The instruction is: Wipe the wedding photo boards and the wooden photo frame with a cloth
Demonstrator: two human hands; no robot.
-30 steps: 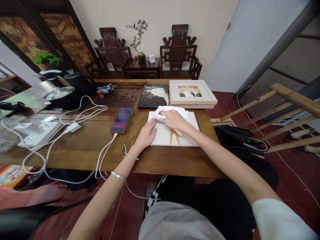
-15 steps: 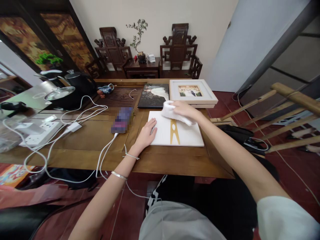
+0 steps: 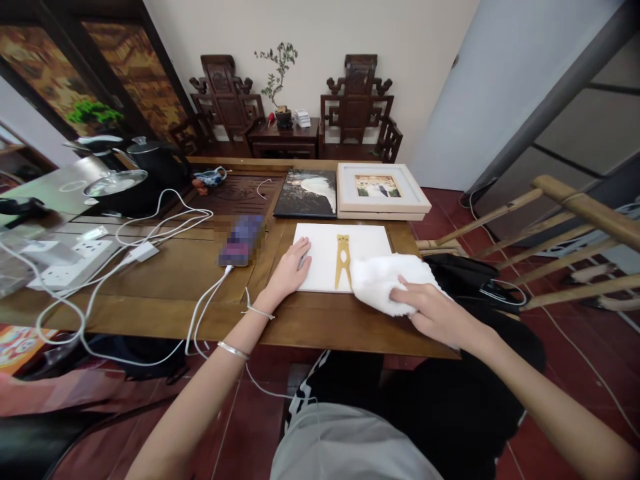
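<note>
A white rectangular board lies flat near the table's front edge, with a gold figure with two legs in its middle. On the board's left edge rests my left hand, its fingers stretched out. My right hand grips a fluffy white cloth at the board's lower right corner. The cloth covers that corner and hangs over onto the wood beside it.
Behind the board lie a dark photo panel and a pale framed picture. To the left are a charging phone, tangled white cables, a power strip and a black pot. A wooden chair stands at the right.
My right hand has drawn the cloth from the board's upper edge down to its lower right corner, uncovering the top of the gold figure. My left hand has stayed on the left edge.
</note>
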